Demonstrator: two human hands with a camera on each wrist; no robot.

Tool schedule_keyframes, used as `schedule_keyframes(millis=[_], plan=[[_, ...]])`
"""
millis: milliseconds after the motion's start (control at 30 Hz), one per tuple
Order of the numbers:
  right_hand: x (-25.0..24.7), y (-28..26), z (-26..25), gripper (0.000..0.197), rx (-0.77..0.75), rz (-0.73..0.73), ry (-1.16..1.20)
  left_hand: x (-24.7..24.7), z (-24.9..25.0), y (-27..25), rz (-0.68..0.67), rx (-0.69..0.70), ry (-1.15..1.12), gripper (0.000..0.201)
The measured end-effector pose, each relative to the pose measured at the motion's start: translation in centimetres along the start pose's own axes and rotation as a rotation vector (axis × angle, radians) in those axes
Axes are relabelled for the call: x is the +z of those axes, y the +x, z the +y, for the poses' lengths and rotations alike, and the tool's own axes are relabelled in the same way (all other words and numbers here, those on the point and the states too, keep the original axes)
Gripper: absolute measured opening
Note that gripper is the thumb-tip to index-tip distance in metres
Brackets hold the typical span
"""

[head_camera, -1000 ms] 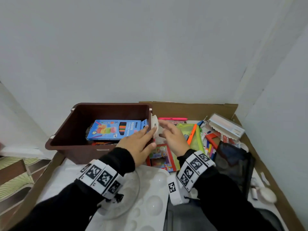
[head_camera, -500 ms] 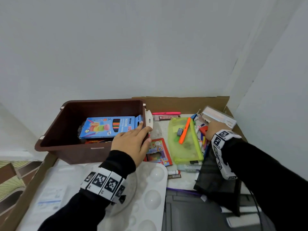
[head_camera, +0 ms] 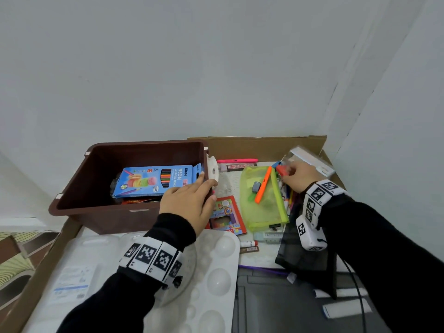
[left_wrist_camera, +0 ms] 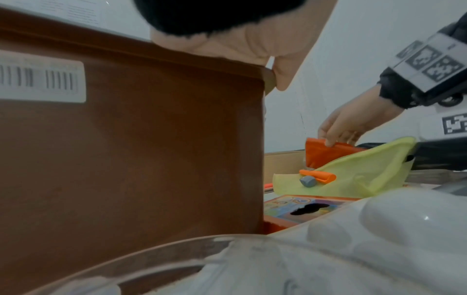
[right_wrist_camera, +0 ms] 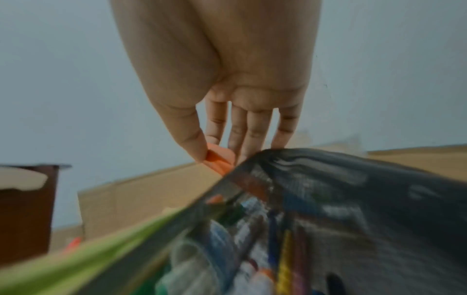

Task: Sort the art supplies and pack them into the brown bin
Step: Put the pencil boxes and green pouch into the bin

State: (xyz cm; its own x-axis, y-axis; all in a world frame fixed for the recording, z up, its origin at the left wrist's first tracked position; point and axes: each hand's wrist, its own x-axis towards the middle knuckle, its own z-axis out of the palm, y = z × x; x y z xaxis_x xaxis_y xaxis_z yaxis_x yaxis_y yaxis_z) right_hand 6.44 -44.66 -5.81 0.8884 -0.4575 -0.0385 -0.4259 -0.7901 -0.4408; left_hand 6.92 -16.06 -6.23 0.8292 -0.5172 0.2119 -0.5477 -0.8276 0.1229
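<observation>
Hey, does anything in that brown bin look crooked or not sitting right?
Yes. In the brown bin, the blue coloured pencil box lies tilted, propped on other items rather than flat, its right end by the left hand on the rim. Nothing looks spilled or damaged.

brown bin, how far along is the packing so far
Early. Done: the brown bin holds a blue pencil box over a red pack. In hand: the left hand rests on its rim; the right hand pinches an orange packet. Left: the green pouch, crayon box, palette and loose pens.
</observation>
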Motion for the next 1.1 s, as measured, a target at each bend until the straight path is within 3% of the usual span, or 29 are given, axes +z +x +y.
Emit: schedule_keyframes(millis=[100,233,467,600,733,900,967,1100], plan=[[-1.0,-0.4,-0.8,0.013,-0.101,0.075,0.236,0.0,0.1,0.0,-0.006,-0.001,-0.006,0.040],[-2.7,-2.0,-2.4,0.025,-0.214,0.075,0.566,-0.2,0.1,0.0,-0.024,-0.010,0.002,0.040],[-6.0,-8.7,-3.1,0.026,-0.377,0.076,0.786,-0.7,0.5,0.0,-0.060,-0.036,-0.012,0.041],[-6.5,-13.9,-1.4,0.024,-0.477,0.053,0.782,-1.4,0.8,0.0,-0.122,-0.055,-0.007,0.043],[-5.2,-19.1,1.1,0.024,-0.472,-0.001,0.758,-2.1,1.2,-0.1,-0.150,-0.084,-0.035,0.042],[-1.9,-25.1,4.0,0.025,-0.485,-0.121,0.519,-2.6,1.6,-0.2,-0.199,-0.147,-0.055,0.042],[-0.3,-27.1,4.8,0.015,-0.513,-0.147,0.378,-3.0,1.9,-0.1,-0.229,-0.189,-0.096,0.044],[2.2,-30.1,5.5,0.017,-0.544,-0.164,0.192,-3.9,3.8,-2.3,-0.162,-0.159,-0.257,0.050]])
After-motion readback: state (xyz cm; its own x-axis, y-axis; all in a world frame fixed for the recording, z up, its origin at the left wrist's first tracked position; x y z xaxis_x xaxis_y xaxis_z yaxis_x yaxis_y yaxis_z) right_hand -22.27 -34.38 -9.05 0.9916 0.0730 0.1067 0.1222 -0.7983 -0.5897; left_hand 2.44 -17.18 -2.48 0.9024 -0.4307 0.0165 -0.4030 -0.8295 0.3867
